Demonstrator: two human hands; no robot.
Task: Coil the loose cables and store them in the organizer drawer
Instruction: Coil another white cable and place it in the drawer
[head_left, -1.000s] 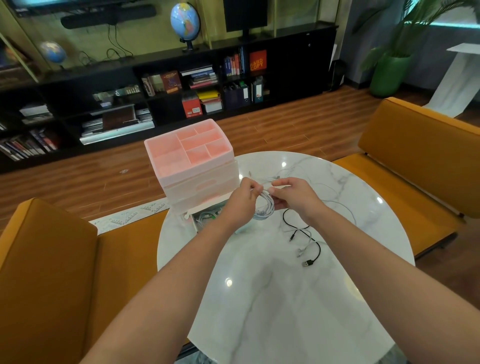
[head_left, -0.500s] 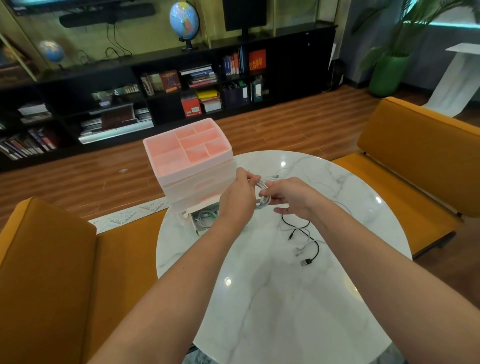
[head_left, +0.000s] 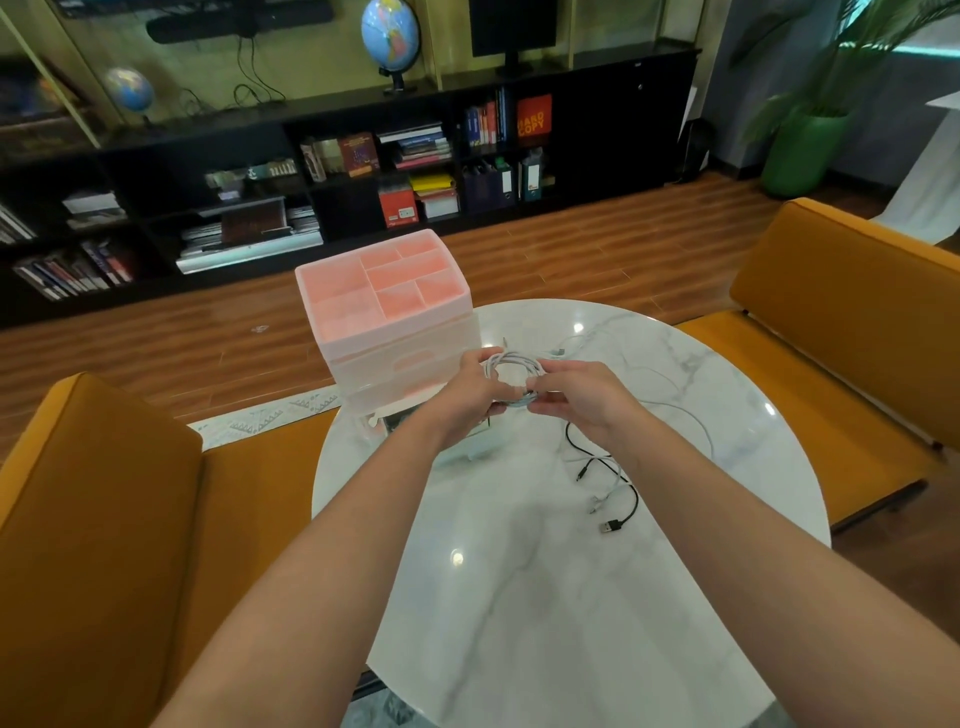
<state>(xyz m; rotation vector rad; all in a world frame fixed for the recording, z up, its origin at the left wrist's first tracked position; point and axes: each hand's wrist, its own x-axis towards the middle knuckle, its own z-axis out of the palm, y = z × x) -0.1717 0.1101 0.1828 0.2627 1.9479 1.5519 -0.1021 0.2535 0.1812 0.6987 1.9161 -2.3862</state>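
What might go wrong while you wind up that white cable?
1. The white cable is looped between the left hand and right hand; if either grip slips, the coil may spring apart.
2. Its loose tail trails across the table and might snag the black cable lying there.
3. The open drawer already seems to hold something, so the coil may not fit neatly.

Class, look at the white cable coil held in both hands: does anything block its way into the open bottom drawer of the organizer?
Nothing visible does. The white coil is held by the left hand and right hand just above the pulled-out drawer, whose inside the left hand mostly hides.
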